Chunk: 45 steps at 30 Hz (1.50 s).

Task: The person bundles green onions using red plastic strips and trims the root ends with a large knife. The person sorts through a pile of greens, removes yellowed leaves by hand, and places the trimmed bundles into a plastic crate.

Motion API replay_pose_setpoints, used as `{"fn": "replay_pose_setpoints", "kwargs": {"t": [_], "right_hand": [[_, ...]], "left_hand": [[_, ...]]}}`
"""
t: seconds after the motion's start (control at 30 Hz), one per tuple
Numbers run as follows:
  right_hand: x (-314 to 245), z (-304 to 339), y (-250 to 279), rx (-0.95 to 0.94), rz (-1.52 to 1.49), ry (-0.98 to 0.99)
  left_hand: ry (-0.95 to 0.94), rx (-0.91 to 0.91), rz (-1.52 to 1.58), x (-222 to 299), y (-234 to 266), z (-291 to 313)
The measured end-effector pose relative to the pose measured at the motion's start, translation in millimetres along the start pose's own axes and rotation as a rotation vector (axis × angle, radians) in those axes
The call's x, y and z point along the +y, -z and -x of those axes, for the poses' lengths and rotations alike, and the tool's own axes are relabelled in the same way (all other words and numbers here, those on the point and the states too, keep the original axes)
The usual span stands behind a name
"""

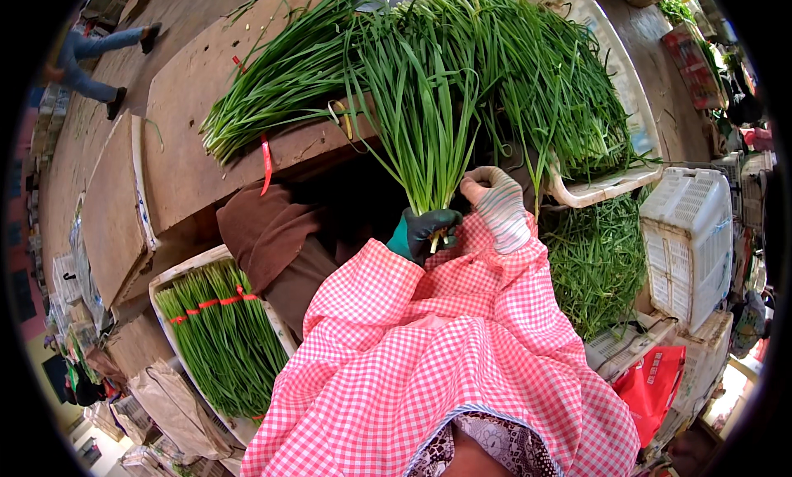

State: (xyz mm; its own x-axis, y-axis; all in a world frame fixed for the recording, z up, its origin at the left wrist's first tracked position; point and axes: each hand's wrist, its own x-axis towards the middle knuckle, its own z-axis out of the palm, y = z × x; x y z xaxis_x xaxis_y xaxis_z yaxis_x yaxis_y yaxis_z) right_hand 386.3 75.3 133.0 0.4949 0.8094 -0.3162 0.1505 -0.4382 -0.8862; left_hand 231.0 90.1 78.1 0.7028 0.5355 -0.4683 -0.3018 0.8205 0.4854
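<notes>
Green, strappy leaves make up the bunch (425, 147) I watch over the remote feed, held just beyond the pink checked smock (445, 345), its tips fanning away from the wearer. The left hand (431, 229), in a dark glove, is curled round the gathered stems, their pale cut ends (435, 245) poking out below. The right hand (499, 203), in a striped knit glove, sits just beside the stems with fingers bent; I cannot tell whether it pinches a strand.

I judge the bunch light, springy at the base and floppy toward the tips, likely slick if damp, and easily bruised. I would take hold low on the stems, where they are firmest, snug but not crushing, and leave the leaves free. Beyond, the loose pile (549, 89) spills over a white crate (606, 193), its long blades looking apt to tangle.
</notes>
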Motion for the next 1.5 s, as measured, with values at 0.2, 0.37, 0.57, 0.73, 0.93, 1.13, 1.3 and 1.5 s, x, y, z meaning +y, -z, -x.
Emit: {"fn": "replay_pose_setpoints", "kwargs": {"t": [0.2,0.37,0.57,0.73,0.93,1.13,1.3,1.5], "right_hand": [[-32.7,2.5,-2.7,0.025,0.163,0.285],[-27.0,-17.9,-19.2,-0.153,0.334,0.126],[-5.0,-27.7,-17.3,-0.16,0.155,0.036],[-12.7,-26.5,-12.7,-0.2,0.0,-0.066],[0.0,-37.7,-16.0,-0.173,0.238,-0.059],[-5.8,-42.1,-19.7,-0.106,0.557,0.133],[1.0,-46.4,-18.5,-0.048,0.474,0.175],[6.6,-43.0,-13.2,0.01,0.195,0.268]], "left_hand": [[-0.074,-0.022,-0.067,-8.5,2.6,-1.7],[-0.226,-0.161,-0.223,-21.7,29.0,-13.2],[0.054,-0.157,0.221,-14.2,22.5,-11.4],[0.038,-0.227,0.423,-9.5,15.8,-7.6],[0.032,-0.283,0.491,-5.0,6.5,-6.1],[-0.056,-0.192,0.471,-28.1,31.7,-14.8],[-0.008,-0.337,0.537,-6.6,4.6,-3.0],[0.051,-0.246,0.583,-4.4,1.8,2.1]]}}
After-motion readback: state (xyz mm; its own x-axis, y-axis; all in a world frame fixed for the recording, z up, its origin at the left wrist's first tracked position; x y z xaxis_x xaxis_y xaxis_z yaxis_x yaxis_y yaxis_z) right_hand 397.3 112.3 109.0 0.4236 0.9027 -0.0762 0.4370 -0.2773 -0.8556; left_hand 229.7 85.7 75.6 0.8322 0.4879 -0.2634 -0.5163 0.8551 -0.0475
